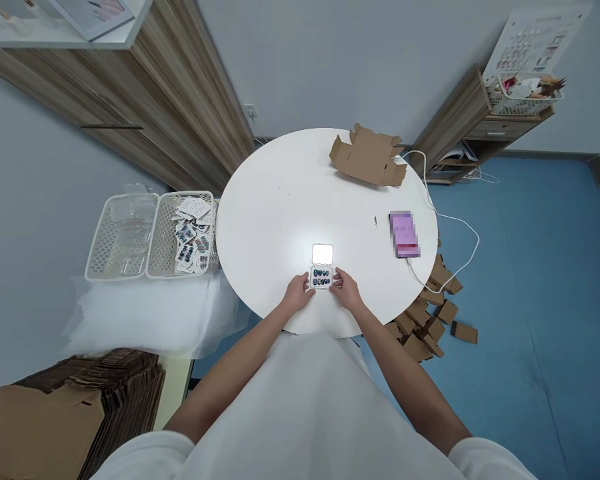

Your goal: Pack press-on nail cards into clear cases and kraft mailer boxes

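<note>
A small hinged case (321, 287) lies on the white round table (270, 220), close to its near edge. Its lid (323, 254) is raised away from me and reflects bright light. Inside sit two rows of dark, shiny press-on nails (321, 273). My left hand (298, 293) grips the case's left side, thumb near the front corner and fingers curled along the edge. On the opposite side, my right hand (346, 289) holds it the same way.
An unfolded cardboard box (370, 157) lies at the table's far right. A phone with a blurred screen (405, 235) trails a white cable (461, 219). White baskets (153, 257) at left hold nail cards and clear packaging. Small cartons (425, 323) pile on the floor; flattened cardboard (45, 427) stands lower left.
</note>
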Demonstrator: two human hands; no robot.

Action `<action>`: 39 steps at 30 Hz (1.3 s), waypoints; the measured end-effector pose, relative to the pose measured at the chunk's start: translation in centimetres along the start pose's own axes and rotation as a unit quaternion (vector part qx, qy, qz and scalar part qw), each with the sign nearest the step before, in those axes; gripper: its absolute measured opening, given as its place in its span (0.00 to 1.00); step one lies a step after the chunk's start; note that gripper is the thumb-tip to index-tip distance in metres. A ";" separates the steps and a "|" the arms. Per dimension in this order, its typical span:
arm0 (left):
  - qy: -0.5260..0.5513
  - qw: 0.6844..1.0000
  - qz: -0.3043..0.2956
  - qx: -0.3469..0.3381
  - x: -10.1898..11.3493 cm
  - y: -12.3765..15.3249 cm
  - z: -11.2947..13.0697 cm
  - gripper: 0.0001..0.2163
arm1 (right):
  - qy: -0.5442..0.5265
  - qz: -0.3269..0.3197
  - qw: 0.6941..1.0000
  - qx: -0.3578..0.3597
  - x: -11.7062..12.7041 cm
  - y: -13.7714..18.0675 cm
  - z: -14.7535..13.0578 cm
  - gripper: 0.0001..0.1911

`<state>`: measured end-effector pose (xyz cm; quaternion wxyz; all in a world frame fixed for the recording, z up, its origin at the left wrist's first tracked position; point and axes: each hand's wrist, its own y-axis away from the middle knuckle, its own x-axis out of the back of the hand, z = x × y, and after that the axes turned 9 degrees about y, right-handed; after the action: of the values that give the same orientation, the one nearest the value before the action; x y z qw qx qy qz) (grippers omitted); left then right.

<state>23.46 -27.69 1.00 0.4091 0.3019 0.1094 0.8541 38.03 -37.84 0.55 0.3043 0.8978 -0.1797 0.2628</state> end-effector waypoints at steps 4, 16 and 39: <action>0.115 0.992 0.035 0.045 -0.6 0.2 -0.4 0.19 | -0.046 0.006 0.999 -0.014 -0.5 -0.5 -0.1 0.27; 0.408 0.910 -0.013 0.067 4.2 3.8 -1.2 0.20 | -0.252 0.019 0.968 0.000 -1.7 3.6 -5.2 0.26; 0.532 0.834 -0.140 0.028 11.9 7.0 -2.1 0.23 | -0.491 -0.058 0.868 0.047 -3.1 5.9 -12.8 0.13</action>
<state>11.97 -22.95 7.47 0.3944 -0.2070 0.3750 0.8130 28.07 -33.55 10.14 0.1488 0.9331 -0.2409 -0.2218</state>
